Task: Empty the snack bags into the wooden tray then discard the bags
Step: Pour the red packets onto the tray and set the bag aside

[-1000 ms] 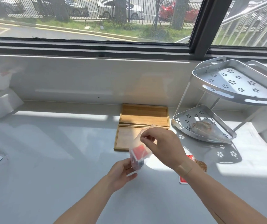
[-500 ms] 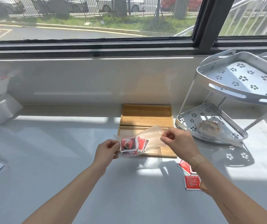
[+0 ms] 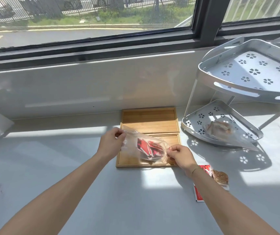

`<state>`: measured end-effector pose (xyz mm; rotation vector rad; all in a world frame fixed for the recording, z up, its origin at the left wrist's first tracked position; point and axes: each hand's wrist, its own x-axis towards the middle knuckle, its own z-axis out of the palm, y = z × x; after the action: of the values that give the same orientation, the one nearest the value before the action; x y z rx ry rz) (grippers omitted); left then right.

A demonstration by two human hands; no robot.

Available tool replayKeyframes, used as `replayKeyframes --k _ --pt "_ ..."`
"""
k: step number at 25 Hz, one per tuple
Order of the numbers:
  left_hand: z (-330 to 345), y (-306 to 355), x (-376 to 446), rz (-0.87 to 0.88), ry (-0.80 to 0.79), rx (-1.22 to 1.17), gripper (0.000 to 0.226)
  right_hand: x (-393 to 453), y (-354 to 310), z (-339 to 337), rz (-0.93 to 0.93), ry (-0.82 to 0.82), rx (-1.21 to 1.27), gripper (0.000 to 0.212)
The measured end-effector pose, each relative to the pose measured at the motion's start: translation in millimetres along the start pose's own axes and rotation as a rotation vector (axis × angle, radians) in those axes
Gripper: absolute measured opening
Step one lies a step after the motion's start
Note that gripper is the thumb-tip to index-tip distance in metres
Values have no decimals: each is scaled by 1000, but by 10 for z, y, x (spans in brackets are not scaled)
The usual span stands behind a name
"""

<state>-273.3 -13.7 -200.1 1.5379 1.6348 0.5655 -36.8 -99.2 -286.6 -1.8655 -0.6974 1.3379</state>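
Two bare hands hold one clear plastic snack bag of red packets [image 3: 148,147] over the near compartment of the rectangular wooden tray [image 3: 150,121] by the counter's back edge: left hand [image 3: 110,143] grip pinched on its upper corner, right hand [image 3: 180,156] grip pinched on its lower edge.

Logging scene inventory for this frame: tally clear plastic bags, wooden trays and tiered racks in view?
Clear plastic bags: 2, one held over the tray, one on the rack's lower shelf
Wooden trays: 2, near and far
White two-tier corner rack: 1
Total: 5
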Motion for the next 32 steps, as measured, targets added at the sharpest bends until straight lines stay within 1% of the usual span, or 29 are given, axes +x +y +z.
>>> replayKeyframes --k 2,6,14,18,21,23,25,30,32 --pt "-29 88 31 43 4 14 12 18 -19 49 -7 -4 42 10" --pt "-130 222 76 111 18 44 11 45 -97 186 2 -18 68 19" --pt "-419 322 15 212 89 182 13 28 -175 577 42 -123 178 9" --pt "-573 329 -79 266 122 223 13 -35 -217 741 74 -155 187 13" --pt "-654 341 -144 341 154 233 11 -82 -249 847 109 -172 184 8" --pt "-675 373 -170 387 156 293 12 -111 -287 940 145 -187 207 4" --pt "-691 397 -176 393 141 337 12 -149 -327 1023 158 -200 246 5" --pt "-797 341 -163 379 157 322 10 -193 -338 1128 160 -222 289 11" --pt "-821 319 -170 372 153 310 10 -199 -328 1121 161 -207 310 8"
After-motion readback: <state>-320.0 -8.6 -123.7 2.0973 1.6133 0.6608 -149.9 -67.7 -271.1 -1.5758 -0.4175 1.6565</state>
